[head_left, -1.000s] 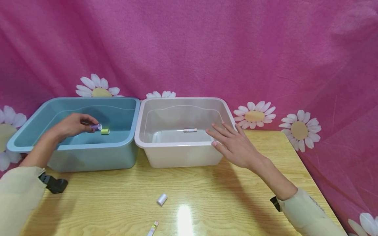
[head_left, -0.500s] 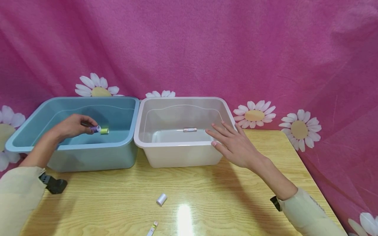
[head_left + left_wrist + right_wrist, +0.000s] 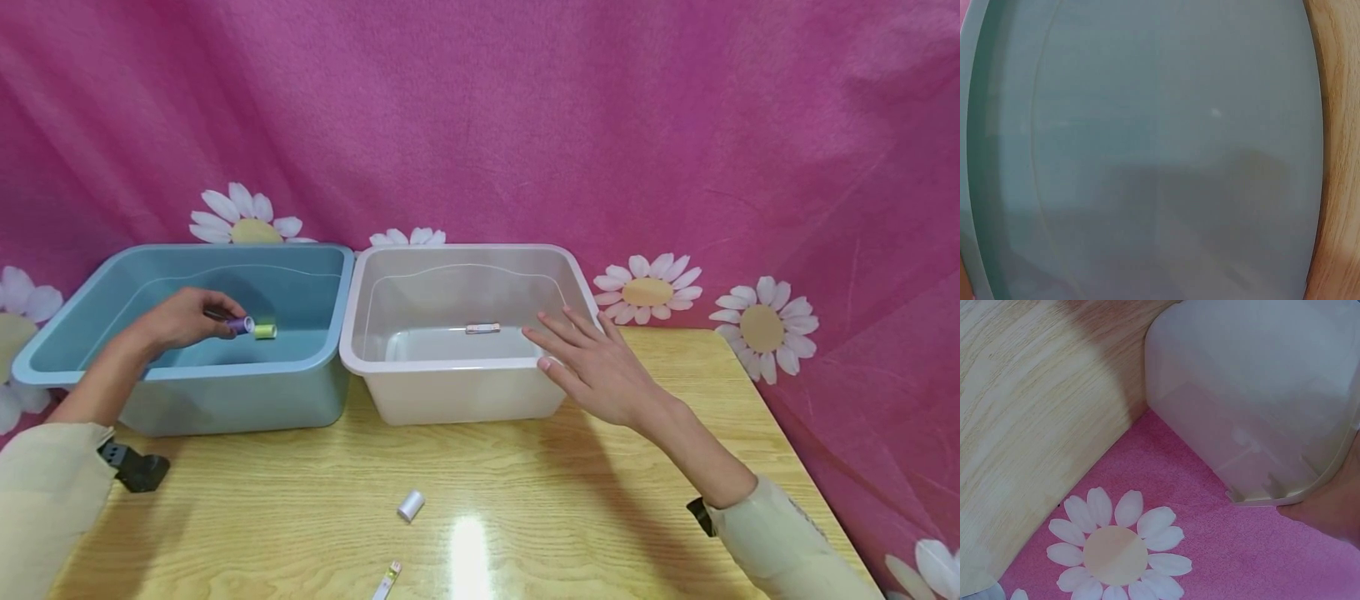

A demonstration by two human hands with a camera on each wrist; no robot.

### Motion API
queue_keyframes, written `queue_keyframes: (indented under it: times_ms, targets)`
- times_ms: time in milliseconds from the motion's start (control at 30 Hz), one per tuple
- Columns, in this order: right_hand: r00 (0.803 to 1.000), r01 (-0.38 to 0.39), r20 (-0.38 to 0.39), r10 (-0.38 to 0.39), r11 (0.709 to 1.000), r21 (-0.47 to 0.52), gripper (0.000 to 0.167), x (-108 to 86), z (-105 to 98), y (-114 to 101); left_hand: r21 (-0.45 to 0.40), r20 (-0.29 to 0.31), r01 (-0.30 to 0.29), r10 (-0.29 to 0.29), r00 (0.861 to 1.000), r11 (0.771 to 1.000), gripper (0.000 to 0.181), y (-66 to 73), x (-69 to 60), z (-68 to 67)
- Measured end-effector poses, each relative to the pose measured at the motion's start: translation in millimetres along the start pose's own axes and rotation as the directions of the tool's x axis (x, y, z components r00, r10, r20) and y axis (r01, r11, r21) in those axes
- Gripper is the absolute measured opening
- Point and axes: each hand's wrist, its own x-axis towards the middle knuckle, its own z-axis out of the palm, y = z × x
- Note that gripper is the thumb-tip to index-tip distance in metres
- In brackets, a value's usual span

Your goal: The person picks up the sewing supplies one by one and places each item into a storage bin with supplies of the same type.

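Note:
In the head view the left hand (image 3: 183, 319) reaches over the front rim of the blue bin (image 3: 247, 368) and pinches a purple spool (image 3: 240, 325) between thumb and fingers. A yellow-green spool (image 3: 265, 332) lies in the bin just right of it. The right hand (image 3: 600, 371), its fingers spread and straight, rests at the front right corner of the white bin (image 3: 465, 392). Inside that bin lies a small pale, narrow object (image 3: 482, 328). The right wrist view shows part of the right hand (image 3: 1332, 506) against the bin's rim; in the left wrist view the left hand is hardly visible.
On the wooden table (image 3: 300, 517), in front of the bins, lie a white spool (image 3: 411, 506) and a narrow, pale object (image 3: 387, 581) cut off by the lower frame edge. A pink cloth (image 3: 480, 125) with daisies hangs behind. The two bins stand side by side.
The purple spool in the left hand has shifted very slightly to the left. The right hand stays in place on the white bin.

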Motion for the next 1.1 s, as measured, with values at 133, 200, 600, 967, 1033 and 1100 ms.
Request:
queue_keyframes:
  times_ms: [133,200,600,967,1033,1100]
  targets:
    - [1.0,-0.001,-0.001,0.001,1.0,-0.004,0.052,0.0,0,0,0.003,-0.001,0.003,-0.003,1.0,1.0,0.024,-0.8,-0.3,0.4]
    - [1.0,-0.002,-0.001,0.002,1.0,-0.003,0.052,0.0,1,0,0.008,0.002,0.002,-0.002,1.0,1.0,0.025,-1.1,-0.6,0.4]
    - [1.0,0.0,0.008,0.0,1.0,-0.007,0.051,0.7,-1,0,0.01,-0.021,-0.013,0.014,1.0,1.0,0.027,4.2,-2.2,-0.9]
    - [1.0,-0.001,0.013,0.002,1.0,-0.007,0.051,1.3,-1,-1,-0.003,-0.061,-0.054,0.054,0.997,0.999,0.035,23.2,-12.8,-1.3]
    - [1.0,-0.005,0.014,0.005,1.0,-0.005,0.051,0.9,-1,-2,-0.007,-0.066,-0.068,0.067,0.996,0.998,0.035,29.2,-17.5,-0.9]
    - [1.0,-0.008,0.015,0.008,1.0,-0.005,0.051,0.9,-1,-2,-0.005,-0.072,-0.084,0.083,0.994,0.996,0.035,35.8,-22.7,-0.3]
